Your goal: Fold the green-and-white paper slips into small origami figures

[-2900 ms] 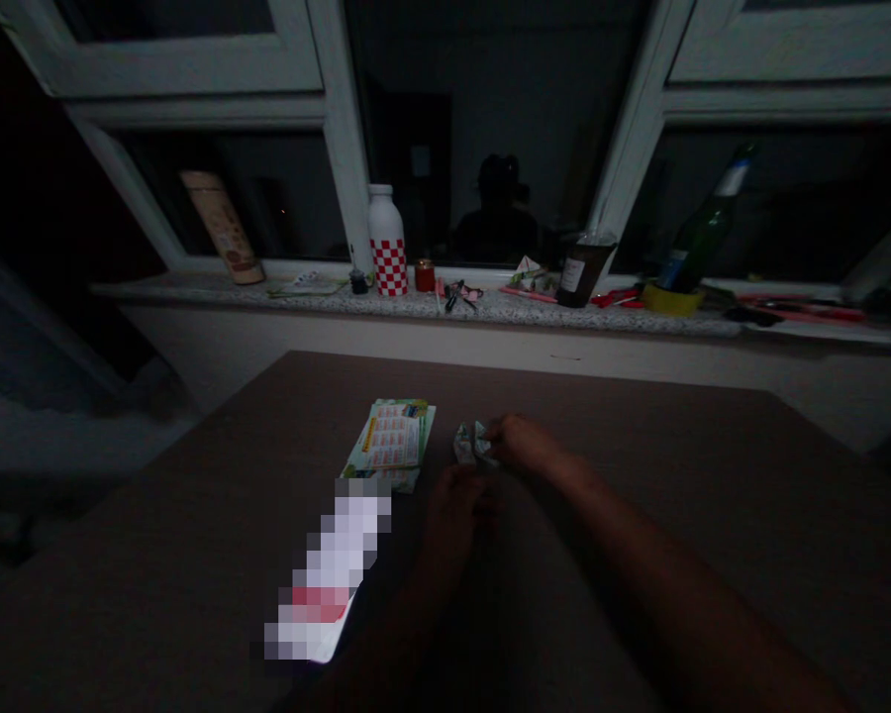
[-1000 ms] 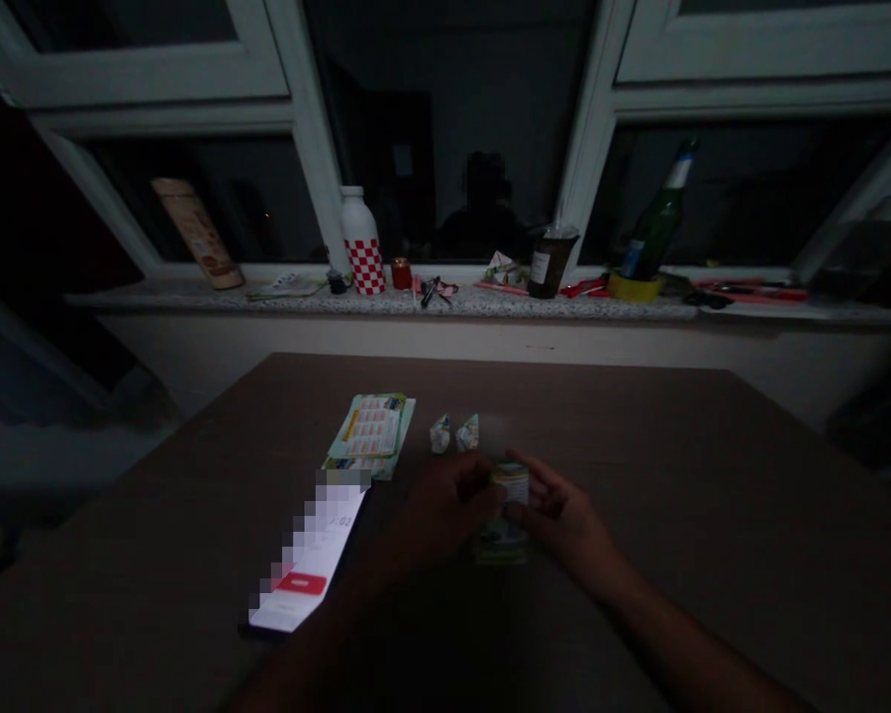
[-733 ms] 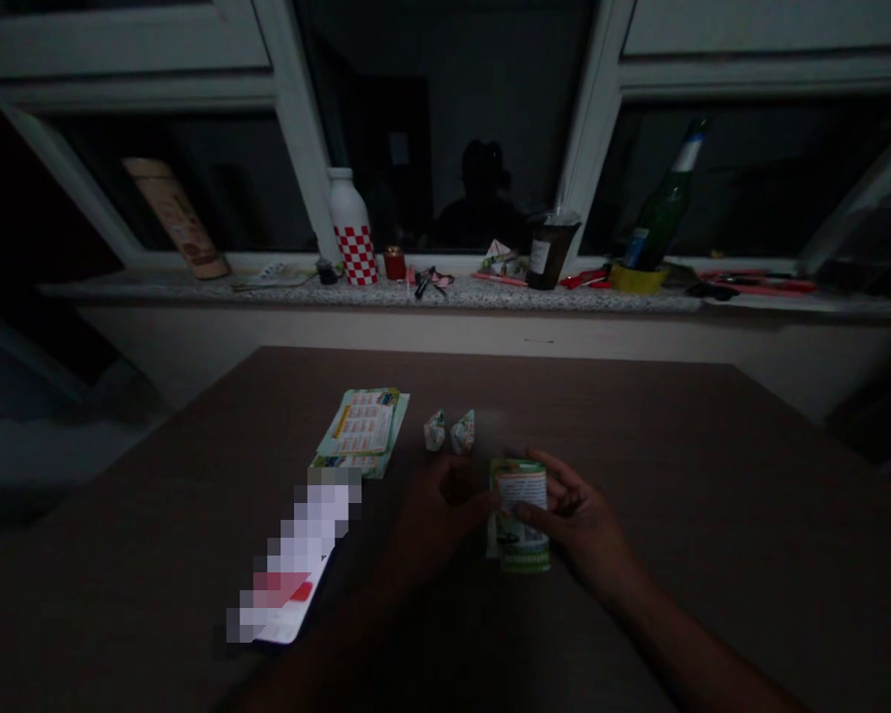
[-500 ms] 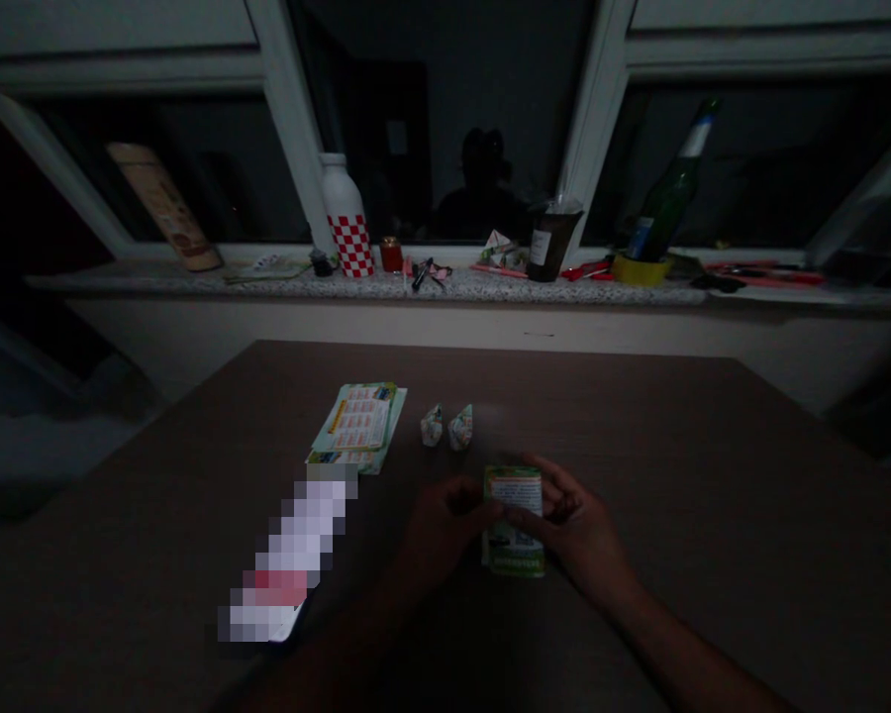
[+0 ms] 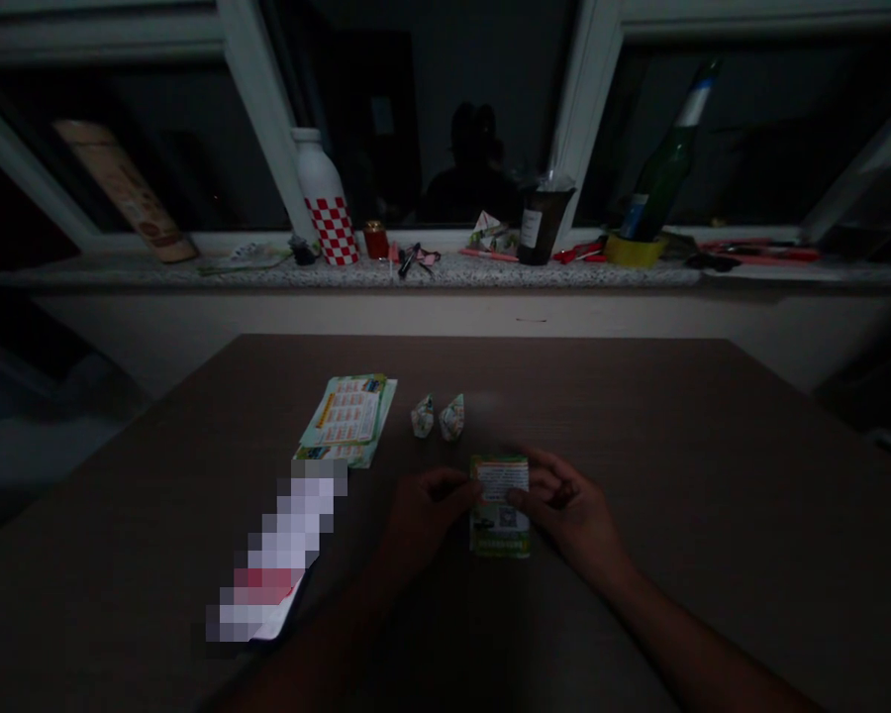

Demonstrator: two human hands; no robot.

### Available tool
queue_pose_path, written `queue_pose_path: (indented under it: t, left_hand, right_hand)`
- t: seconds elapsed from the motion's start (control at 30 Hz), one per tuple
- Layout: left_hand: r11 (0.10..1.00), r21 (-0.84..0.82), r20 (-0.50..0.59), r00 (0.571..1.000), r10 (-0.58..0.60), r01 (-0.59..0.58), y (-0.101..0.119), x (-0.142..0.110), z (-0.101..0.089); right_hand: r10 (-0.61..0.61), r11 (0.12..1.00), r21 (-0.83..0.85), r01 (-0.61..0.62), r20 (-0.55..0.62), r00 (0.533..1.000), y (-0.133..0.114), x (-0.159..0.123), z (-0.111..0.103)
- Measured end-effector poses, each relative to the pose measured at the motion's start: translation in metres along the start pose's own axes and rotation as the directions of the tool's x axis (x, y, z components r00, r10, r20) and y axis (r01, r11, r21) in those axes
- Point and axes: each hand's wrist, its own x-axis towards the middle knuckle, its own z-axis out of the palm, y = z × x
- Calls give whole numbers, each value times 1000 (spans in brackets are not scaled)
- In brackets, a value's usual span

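Neatly rectangular printed paper [image 5: 500, 532] in hands [image 5: 416, 517] [image 5: 580, 507]; pointed paper folds [image 5: 452, 419] beyond.

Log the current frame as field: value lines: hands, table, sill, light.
left hand: pinches left edge of a green-and-white printed paper
right hand: grips the same paper's right edge
table: two folded paper pieces beyond the hands; stack of printed sheets left of those pieces; phone nearer the viewer, mostly pixelated
sill: red-checked bottle, lidded cup, green bottle
light: dim
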Motion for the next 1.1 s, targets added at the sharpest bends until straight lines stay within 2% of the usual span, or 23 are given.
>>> queue_pose_path:
  t: [0.3, 0.83, 1.1]
  left_hand:
    - [997, 71, 13, 1000, 9, -10, 7, -2, -4]
    - [1000, 4, 32, 999, -11, 11, 2, -2, -3]
    - [997, 76, 34, 999, -4, 2, 4, -4, -4]
  right_hand:
    - [-13, 1000, -22, 13, -1, 1000, 2, 0, 0]
    - [-27, 1000, -10, 27, -11, 1000, 2, -2, 3]
    - [-29, 999, -20, 28, -39, 999, 2, -3, 3]
